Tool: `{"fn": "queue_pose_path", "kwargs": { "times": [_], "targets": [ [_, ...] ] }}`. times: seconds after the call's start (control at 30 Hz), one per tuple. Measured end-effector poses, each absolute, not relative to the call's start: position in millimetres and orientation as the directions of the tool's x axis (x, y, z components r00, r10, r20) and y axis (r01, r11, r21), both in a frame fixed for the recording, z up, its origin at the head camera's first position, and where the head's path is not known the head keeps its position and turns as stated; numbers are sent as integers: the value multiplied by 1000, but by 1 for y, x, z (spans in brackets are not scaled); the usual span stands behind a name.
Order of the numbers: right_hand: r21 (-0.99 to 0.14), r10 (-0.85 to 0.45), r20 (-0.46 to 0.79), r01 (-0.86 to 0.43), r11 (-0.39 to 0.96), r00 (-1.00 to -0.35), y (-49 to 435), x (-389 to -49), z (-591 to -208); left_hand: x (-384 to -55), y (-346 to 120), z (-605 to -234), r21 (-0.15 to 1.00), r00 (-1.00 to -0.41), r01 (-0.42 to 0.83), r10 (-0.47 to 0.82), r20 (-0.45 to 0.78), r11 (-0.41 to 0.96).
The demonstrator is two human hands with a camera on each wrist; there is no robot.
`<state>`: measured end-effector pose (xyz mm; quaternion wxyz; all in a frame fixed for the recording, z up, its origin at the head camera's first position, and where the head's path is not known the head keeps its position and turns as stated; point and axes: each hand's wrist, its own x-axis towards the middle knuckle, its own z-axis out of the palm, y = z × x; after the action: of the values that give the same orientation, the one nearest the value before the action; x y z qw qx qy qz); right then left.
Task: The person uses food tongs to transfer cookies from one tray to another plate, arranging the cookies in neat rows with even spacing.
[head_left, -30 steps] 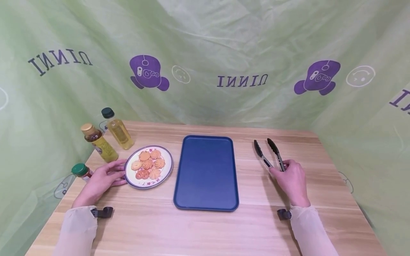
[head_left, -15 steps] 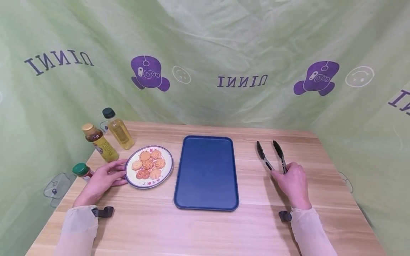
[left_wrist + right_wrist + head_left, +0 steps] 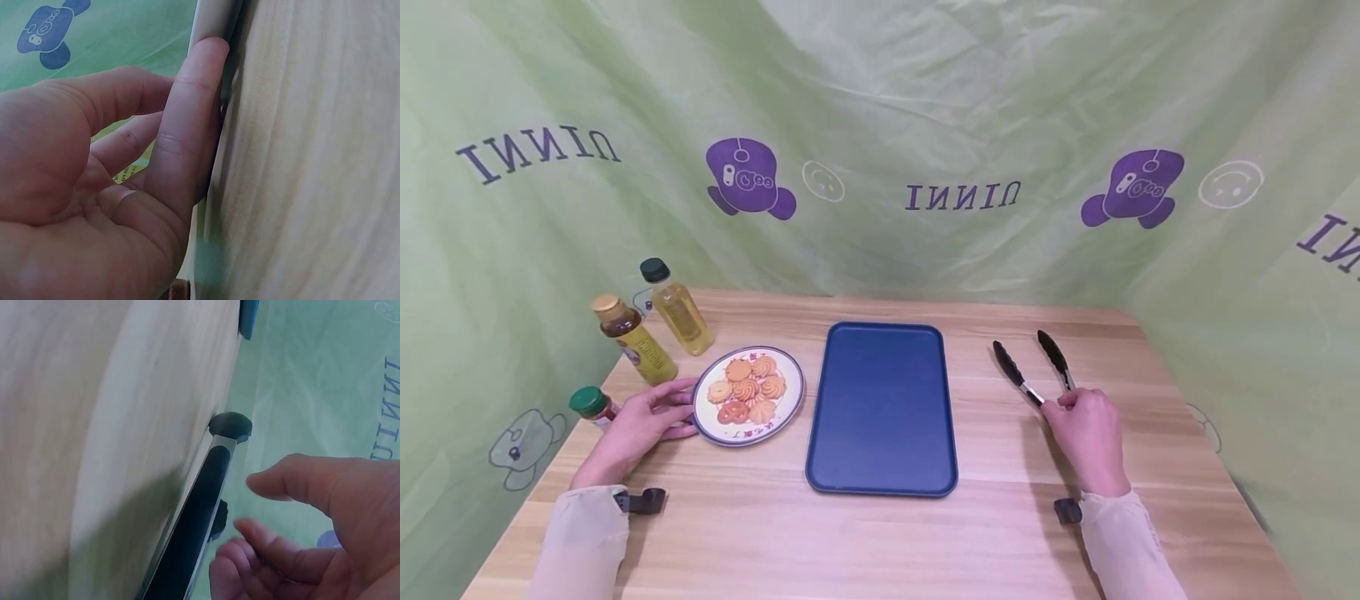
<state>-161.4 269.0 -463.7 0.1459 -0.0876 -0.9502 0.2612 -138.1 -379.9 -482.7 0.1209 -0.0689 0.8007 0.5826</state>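
A white, blue-rimmed plate (image 3: pixel 794 392) bears several cookies (image 3: pixel 747 390) and lies at the left of the table. My left hand (image 3: pixel 638 423) touches the plate's left edge with extended fingers; the left wrist view has one fingertip (image 3: pixel 212 50) right at the side of the plate (image 3: pixel 212 15). On the right lie metal tongs with black tips (image 3: pixel 1007 362), their two arms spread apart. Over the handle end of the tongs is my right hand (image 3: pixel 1088 437). In the right wrist view its thumb (image 3: pixel 281 480) and fingers are apart, beside the tongs (image 3: pixel 200 519).
A blue tray (image 3: pixel 883 408) lies mid-table between the plate and the tongs. Two oil bottles, one brown-capped (image 3: pixel 638 343) and one dark-capped (image 3: pixel 681 317), stand behind the plate. A green-capped jar (image 3: pixel 591 402) is beside my left hand. Green cloth (image 3: pixel 880 250) hangs behind the table.
The tips of the tongs have spread wider and shifted slightly nearer. My right hand has moved a little nearer too. My left hand stays at the plate.
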Motion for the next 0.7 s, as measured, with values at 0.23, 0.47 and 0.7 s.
{"fn": "queue_pose_path", "kwargs": {
  "times": [0.23, 0.47, 0.7],
  "targets": [
    [-510, 257, 105, 170, 843, -961, 279, -161, -460, -138, -382, -485, 922, -964, -241, 37, -264, 303],
    [-485, 222, 68, 163, 859, -973, 281, -161, -461, -137, -382, -485, 924, -963, -244, 40, -267, 296],
    [-487, 221, 101, 145, 861, -970, 278, -160, -460, -140, -379, -481, 904, -964, -234, 37, -263, 357]
  ]
}}
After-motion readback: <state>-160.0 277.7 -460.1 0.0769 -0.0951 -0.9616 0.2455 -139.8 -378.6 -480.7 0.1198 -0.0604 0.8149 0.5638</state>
